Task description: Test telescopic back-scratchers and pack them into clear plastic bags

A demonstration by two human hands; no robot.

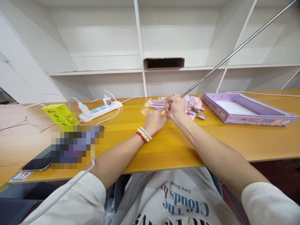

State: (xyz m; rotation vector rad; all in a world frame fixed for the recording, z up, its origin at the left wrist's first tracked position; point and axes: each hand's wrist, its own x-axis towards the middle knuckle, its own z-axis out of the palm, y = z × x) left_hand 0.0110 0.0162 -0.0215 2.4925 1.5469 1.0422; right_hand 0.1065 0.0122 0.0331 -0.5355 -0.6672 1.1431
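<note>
A long, thin metal telescopic rod (231, 55) slants from my hands up to the top right corner. My right hand (176, 107) is closed around its lower part. Just below, my left hand (155, 119) is closed at a yellow piece (163, 112), which lines up with the rod and looks like its handle. Most of that piece is hidden by my fingers. Behind my hands lies a pile of small pink and purple packets (194, 103). Clear plastic wrapping (146, 109) lies to their left, beside my left hand.
An open purple box (214, 109) lies at the right. On the left are a white power strip (100, 111) with cables, a yellow-green carton (61, 115) and a dark phone (38, 158), partly pixelated. White shelves rise behind, holding a cardboard box (164, 58).
</note>
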